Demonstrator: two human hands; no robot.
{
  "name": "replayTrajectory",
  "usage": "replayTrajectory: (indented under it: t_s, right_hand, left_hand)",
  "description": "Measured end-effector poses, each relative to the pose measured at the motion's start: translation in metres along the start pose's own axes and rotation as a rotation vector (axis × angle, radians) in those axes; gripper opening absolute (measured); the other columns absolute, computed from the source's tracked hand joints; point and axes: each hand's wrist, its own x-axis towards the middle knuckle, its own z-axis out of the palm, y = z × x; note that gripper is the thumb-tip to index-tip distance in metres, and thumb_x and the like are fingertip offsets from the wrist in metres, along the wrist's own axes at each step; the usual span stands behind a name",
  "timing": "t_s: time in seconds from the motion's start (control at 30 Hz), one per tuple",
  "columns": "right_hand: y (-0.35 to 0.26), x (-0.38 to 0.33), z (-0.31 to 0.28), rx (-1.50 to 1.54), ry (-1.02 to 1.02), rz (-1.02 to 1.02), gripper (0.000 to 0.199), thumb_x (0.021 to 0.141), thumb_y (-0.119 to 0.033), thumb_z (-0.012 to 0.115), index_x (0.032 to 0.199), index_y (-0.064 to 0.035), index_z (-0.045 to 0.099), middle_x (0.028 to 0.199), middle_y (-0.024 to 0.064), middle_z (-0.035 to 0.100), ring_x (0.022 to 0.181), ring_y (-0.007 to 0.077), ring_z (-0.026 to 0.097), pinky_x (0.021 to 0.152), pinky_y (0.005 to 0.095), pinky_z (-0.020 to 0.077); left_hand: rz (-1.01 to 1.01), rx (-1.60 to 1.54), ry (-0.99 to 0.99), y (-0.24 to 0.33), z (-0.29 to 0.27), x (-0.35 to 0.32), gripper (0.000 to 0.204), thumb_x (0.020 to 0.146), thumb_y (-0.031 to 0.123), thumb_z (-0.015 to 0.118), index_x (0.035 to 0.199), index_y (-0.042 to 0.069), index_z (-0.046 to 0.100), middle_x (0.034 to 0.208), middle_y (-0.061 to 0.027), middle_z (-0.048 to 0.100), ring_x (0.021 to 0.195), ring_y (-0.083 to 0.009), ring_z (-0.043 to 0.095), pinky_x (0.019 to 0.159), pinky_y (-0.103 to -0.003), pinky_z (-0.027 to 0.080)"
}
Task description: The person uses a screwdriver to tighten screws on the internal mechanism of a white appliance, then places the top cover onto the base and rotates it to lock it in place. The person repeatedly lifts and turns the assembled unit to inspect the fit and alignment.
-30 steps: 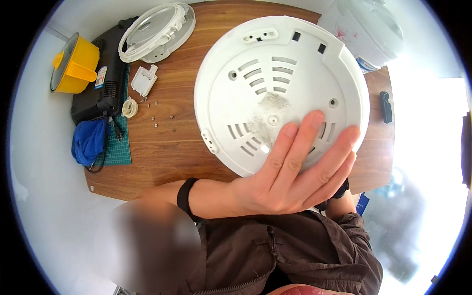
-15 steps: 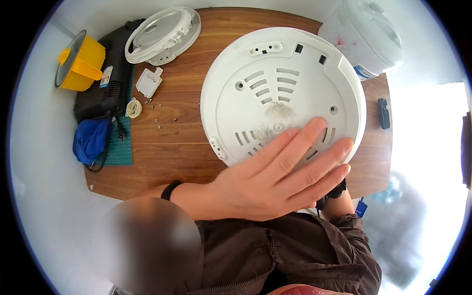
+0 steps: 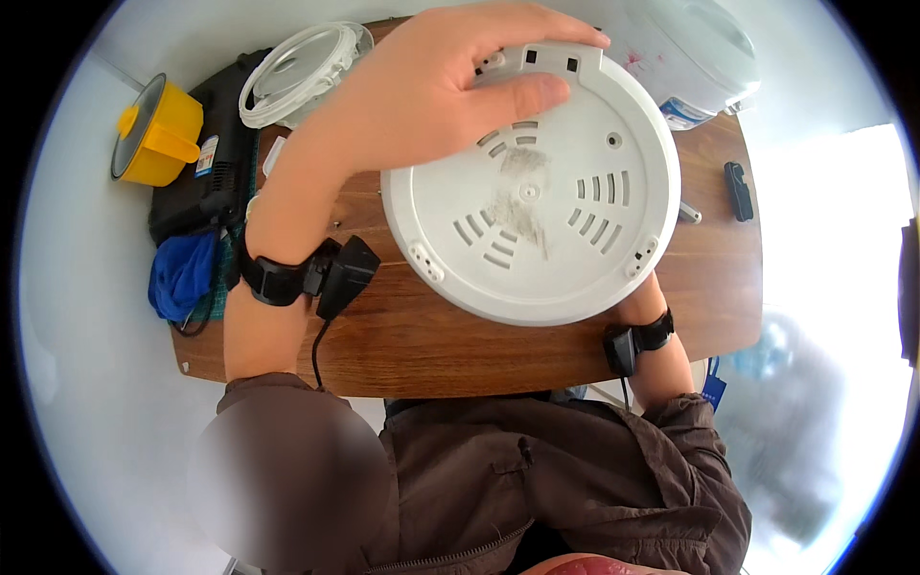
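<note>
A round white plastic appliance base [image 3: 537, 287] faces me with its vented underside, over the middle of the wooden table. Grey smudges mark its centre, and screw holes and two dark square slots show near its rim. My left hand [image 3: 431, 96] reaches over its far left side, thumb lying on the underside and fingers curled over the far rim. Behind the near right edge of the base goes my right forearm [image 3: 637, 302]; the base hides that hand and its fingers. A short grey rod-like end [image 3: 689, 213] shows just right of the base, its kind unclear.
A white lid-like ring [image 3: 297, 77] lies at the far left. Beside it are a black case [image 3: 225, 172], a yellow pot [image 3: 163, 134] and a blue cloth [image 3: 182, 278]. A white appliance [image 3: 700, 57] stands far right, a small dark object [image 3: 739, 192] nearer.
My left hand has moved from flat on the base's near right to its far left rim. The base has shifted slightly toward me and left, and looks turned and tilted.
</note>
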Motion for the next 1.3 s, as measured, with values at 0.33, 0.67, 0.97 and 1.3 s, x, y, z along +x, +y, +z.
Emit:
replayTrajectory:
  t_s: [0.33, 0.67, 0.97, 1.3]
  right_hand:
    - [0.006, 0.011, 0.002, -0.027, 0.003, 0.016, 0.067, 0.109, -0.058, 0.034, 0.139, -0.0009, 0.054, 0.128, 0.0193, 0.065, 0.111, 0.0289, 0.067, 0.097, 0.0392, 0.0550]
    - [0.011, 0.019, 0.006, -0.049, -0.003, 0.027, 0.067, 0.109, -0.057, 0.035, 0.139, -0.0007, 0.055, 0.127, 0.0190, 0.066, 0.109, 0.0282, 0.068, 0.096, 0.0385, 0.0559]
    - [0.016, 0.033, 0.014, -0.095, -0.038, 0.044, 0.066, 0.109, -0.057, 0.035, 0.138, -0.0006, 0.055, 0.125, 0.0188, 0.067, 0.108, 0.0276, 0.068, 0.094, 0.0378, 0.0566]
    - [0.029, 0.070, 0.026, -0.273, -0.120, 0.051, 0.065, 0.109, -0.056, 0.036, 0.137, -0.0004, 0.056, 0.124, 0.0185, 0.068, 0.106, 0.0270, 0.069, 0.093, 0.0371, 0.0575]
  left_hand:
    - [0.041, -0.332, -0.098, -0.029, 0.010, 0.001, 0.041, 0.105, 0.019, 0.059, 0.141, 0.001, 0.056, 0.132, -0.0155, 0.065, 0.114, -0.0242, 0.065, 0.095, -0.035, 0.054]
    - [0.147, -0.258, -0.093, -0.022, 0.013, -0.004, 0.040, 0.105, 0.016, 0.056, 0.141, -0.001, 0.055, 0.138, -0.0166, 0.061, 0.121, -0.0256, 0.062, 0.101, -0.036, 0.051]
    - [0.232, -0.195, -0.132, -0.020, 0.006, -0.009, 0.047, 0.103, 0.023, 0.057, 0.143, -0.002, 0.055, 0.145, -0.0223, 0.056, 0.133, -0.0334, 0.055, 0.111, -0.044, 0.044]
    - [0.122, -0.653, -0.224, -0.024, 0.010, 0.000, 0.051, 0.108, 0.041, 0.050, 0.137, 0.001, 0.061, 0.138, -0.0155, 0.058, 0.125, -0.0263, 0.057, 0.102, -0.036, 0.047]
